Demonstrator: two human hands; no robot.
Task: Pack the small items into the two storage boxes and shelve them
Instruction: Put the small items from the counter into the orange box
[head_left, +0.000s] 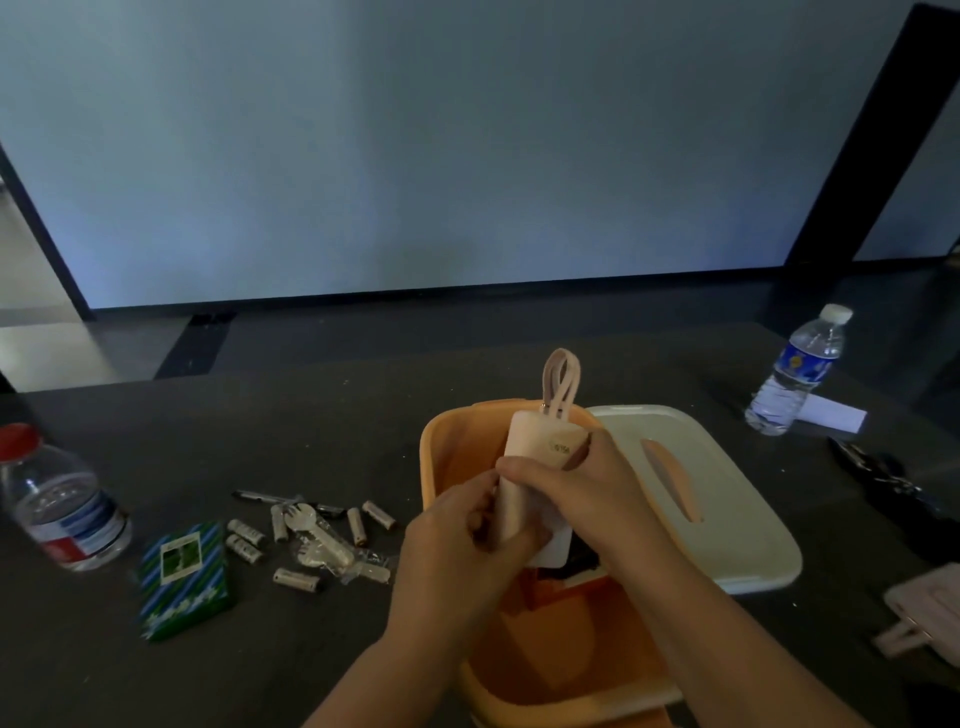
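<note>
Head view puts both my hands over the open orange storage box (452, 447), which sits on the dark surface (322, 410) straight ahead. My right hand (576, 493) has its fingers curled round the pale pink power bank (540, 452), holding it upright with its loop strap (561, 379) pointing up, above the box opening. My left hand (462, 540) pinches at the lower end of the same item; what exactly those fingers have hold of there I cannot tell, as they hide it. The white lid (727, 519) lies flat just beside the box on its right.

I judge the step in hand to be packing: this item is about to go into the orange box. Something dark already lies inside, so the next move calls for lowering it flat or on edge beside that, then letting go with both hands.

Much is left. On the surface to the left lie the loose batteries (249, 535), a wrapped plastic fork (317, 535) among them, and a green striped packet (184, 582). Two water bottles stand well apart, one at far left (62, 514), one at far right (800, 369). I cannot make out a second box for certain, only a pale item (930, 613) at the right edge.
</note>
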